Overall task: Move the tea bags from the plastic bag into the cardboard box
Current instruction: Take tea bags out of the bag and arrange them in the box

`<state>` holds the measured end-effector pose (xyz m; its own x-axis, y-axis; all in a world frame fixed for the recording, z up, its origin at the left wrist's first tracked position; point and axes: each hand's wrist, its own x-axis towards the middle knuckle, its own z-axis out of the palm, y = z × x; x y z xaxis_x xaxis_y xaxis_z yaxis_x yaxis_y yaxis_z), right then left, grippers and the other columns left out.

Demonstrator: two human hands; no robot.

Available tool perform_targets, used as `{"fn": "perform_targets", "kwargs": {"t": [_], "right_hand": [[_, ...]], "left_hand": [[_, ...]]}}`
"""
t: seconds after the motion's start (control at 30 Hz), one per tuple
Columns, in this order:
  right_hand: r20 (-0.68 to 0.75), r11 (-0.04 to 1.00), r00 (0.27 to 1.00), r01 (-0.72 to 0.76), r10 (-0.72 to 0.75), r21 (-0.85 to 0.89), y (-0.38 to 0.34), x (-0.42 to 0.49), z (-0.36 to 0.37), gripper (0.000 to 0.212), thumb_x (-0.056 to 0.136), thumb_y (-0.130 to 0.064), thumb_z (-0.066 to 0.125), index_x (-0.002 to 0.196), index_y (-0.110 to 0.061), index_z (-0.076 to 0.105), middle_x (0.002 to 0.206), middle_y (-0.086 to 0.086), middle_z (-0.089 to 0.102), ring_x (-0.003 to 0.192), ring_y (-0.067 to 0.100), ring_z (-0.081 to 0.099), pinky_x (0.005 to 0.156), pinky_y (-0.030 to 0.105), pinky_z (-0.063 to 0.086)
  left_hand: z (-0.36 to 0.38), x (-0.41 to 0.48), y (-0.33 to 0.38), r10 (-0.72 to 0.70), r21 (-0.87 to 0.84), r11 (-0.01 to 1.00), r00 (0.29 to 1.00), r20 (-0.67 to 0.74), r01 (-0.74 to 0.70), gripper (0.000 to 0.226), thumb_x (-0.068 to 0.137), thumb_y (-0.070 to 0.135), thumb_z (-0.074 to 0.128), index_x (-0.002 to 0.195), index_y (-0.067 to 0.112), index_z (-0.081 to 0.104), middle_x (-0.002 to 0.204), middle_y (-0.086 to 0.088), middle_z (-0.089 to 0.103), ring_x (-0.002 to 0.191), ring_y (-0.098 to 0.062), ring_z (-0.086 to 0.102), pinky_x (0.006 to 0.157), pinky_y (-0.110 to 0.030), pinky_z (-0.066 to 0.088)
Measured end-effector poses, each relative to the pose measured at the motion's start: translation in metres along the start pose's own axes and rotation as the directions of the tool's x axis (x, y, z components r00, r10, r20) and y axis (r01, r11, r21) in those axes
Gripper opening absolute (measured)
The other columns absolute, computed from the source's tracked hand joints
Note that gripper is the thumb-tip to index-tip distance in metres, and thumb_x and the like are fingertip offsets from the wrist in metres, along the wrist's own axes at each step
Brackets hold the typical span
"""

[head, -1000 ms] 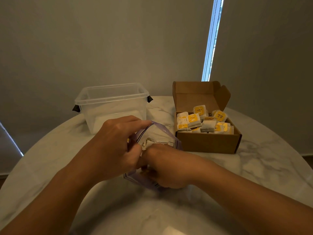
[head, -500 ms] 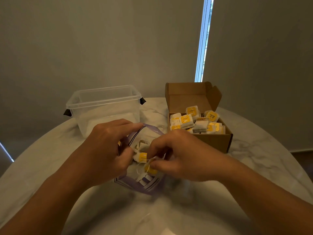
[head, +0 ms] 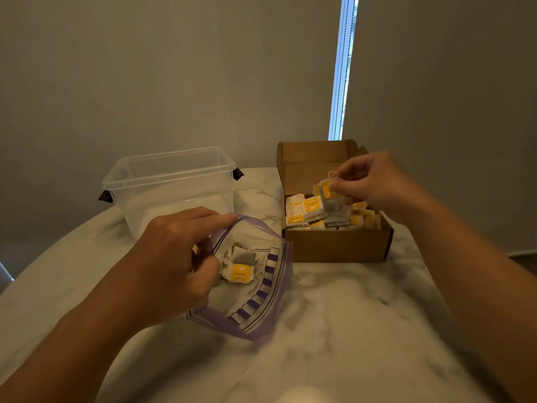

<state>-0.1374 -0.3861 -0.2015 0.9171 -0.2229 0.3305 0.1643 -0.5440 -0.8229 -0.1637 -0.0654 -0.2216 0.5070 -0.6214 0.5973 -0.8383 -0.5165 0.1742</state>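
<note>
Your left hand (head: 174, 257) covers one rim of the plastic bag (head: 261, 309) and part of the tea bags (head: 238, 269) inside. Your right hand (head: 377, 184) hides the right rear corner of the cardboard box (head: 334, 245). Print on the yellow labels (head: 240, 273) is too small to read.

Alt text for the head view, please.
The right hand pinches a white tea bag with a yellow tag above the open brown cardboard box, which holds many more. The left hand holds open a clear, purple-edged plastic zip bag with a few tea bags inside. A clear plastic tub stands behind, on the marble table.
</note>
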Motion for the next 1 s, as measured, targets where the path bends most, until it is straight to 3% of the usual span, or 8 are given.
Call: {"fn": "perform_targets", "kwargs": {"t": [0.2, 0.37, 0.5, 0.6, 0.7, 0.77, 0.9, 1.0], "right_hand": [[0.011, 0.996, 0.996, -0.086, 0.086, -0.004, 0.007, 0.012, 0.014, 0.011, 0.08, -0.011, 0.078, 0.088, -0.009, 0.072, 0.086, 0.009, 0.072, 0.067, 0.018, 0.071, 0.054, 0.024, 0.055], [-0.112, 0.917, 0.991, 0.027, -0.078, -0.397, 0.015, 0.015, 0.018, 0.017, 0.077, -0.019, 0.081, 0.093, -0.017, 0.074, 0.08, -0.006, 0.068, 0.072, 0.003, 0.061, 0.058, 0.016, 0.043], [-0.175, 0.882, 0.969, 0.076, -0.176, -0.465, 0.016, 0.009, 0.015, 0.015, 0.08, -0.023, 0.079, 0.093, -0.017, 0.075, 0.084, -0.002, 0.071, 0.074, 0.007, 0.061, 0.07, 0.025, 0.051], [-0.163, 0.876, 0.951, 0.165, -0.264, -0.453, 0.007, -0.008, 0.017, 0.011, 0.084, -0.024, 0.075, 0.093, -0.019, 0.075, 0.083, -0.005, 0.07, 0.068, 0.002, 0.058, 0.064, 0.017, 0.045], [0.004, 0.882, 0.952, 0.286, -0.307, -0.375, -0.015, -0.033, 0.019, 0.008, 0.084, -0.029, 0.073, 0.09, -0.024, 0.074, 0.074, -0.015, 0.065, 0.064, 0.0, 0.059, 0.054, 0.008, 0.039], [0.163, 0.88, 0.93, 0.365, -0.329, -0.303, -0.034, -0.049, 0.021, 0.008, 0.082, -0.032, 0.073, 0.088, -0.027, 0.074, 0.069, -0.016, 0.064, 0.065, 0.001, 0.061, 0.052, 0.012, 0.043], [0.489, 0.874, 0.798, 0.467, -0.352, -0.133, -0.064, -0.082, 0.044, 0.014, 0.083, -0.031, 0.073, 0.095, -0.024, 0.075, 0.082, -0.013, 0.07, 0.074, 0.005, 0.067, 0.062, 0.019, 0.056], [0.612, 0.686, 0.702, 0.647, -0.364, -0.334, -0.059, -0.096, 0.088, 0.027, 0.09, -0.028, 0.068, 0.116, -0.023, 0.068, 0.106, -0.004, 0.068, 0.091, 0.009, 0.065, 0.075, 0.022, 0.056]], "left_hand": [[0.0, -0.001, -0.002, -0.01, 0.007, 1.0, 1.0, -0.002, 0.01, 0.048, 0.077, 0.018, 0.056, 0.124, 0.014, 0.065, 0.102, 0.009, 0.066, 0.075, -0.006, 0.062, 0.057, -0.007, 0.053], [-0.002, 0.0, -0.002, 0.009, -0.016, 1.0, 1.0, 0.001, -0.009, 0.054, 0.079, 0.033, 0.043, 0.125, 0.015, 0.065, 0.102, 0.013, 0.064, 0.08, -0.003, 0.06, 0.066, -0.007, 0.05], [-0.001, 0.0, 0.0, 0.007, -0.007, 1.0, 1.0, -0.009, -0.008, 0.048, 0.079, 0.022, 0.053, 0.125, 0.013, 0.065, 0.1, 0.018, 0.061, 0.077, -0.001, 0.06, 0.062, -0.006, 0.052], [0.0, 0.0, 0.002, -0.004, 0.003, 1.0, 1.0, -0.01, 0.004, 0.05, 0.075, 0.014, 0.056, 0.124, 0.011, 0.065, 0.096, 0.029, 0.05, 0.07, -0.004, 0.059, 0.055, -0.005, 0.05], [0.0, 0.0, 0.002, -0.007, 0.017, 1.0, 1.0, -0.007, 0.007, 0.05, 0.075, 0.014, 0.057, 0.124, 0.01, 0.065, 0.094, 0.023, 0.051, 0.069, -0.006, 0.059, 0.053, -0.009, 0.051], [0.001, 0.0, 0.002, -0.005, 0.027, 1.0, 1.0, -0.012, 0.005, 0.05, 0.075, 0.014, 0.056, 0.125, 0.01, 0.064, 0.095, 0.02, 0.053, 0.07, -0.005, 0.059, 0.053, -0.009, 0.051], [0.001, 0.0, 0.003, -0.012, 0.047, 0.999, 1.0, -0.018, 0.012, 0.05, 0.076, 0.015, 0.055, 0.124, 0.011, 0.065, 0.095, 0.017, 0.056, 0.069, -0.01, 0.06, 0.051, -0.02, 0.057], [0.001, 0.001, 0.002, 0.001, 0.045, 0.999, 1.0, -0.018, 0.0, 0.049, 0.078, 0.02, 0.053, 0.125, 0.013, 0.064, 0.094, 0.016, 0.058, 0.068, -0.01, 0.06, 0.055, -0.023, 0.055]]}}
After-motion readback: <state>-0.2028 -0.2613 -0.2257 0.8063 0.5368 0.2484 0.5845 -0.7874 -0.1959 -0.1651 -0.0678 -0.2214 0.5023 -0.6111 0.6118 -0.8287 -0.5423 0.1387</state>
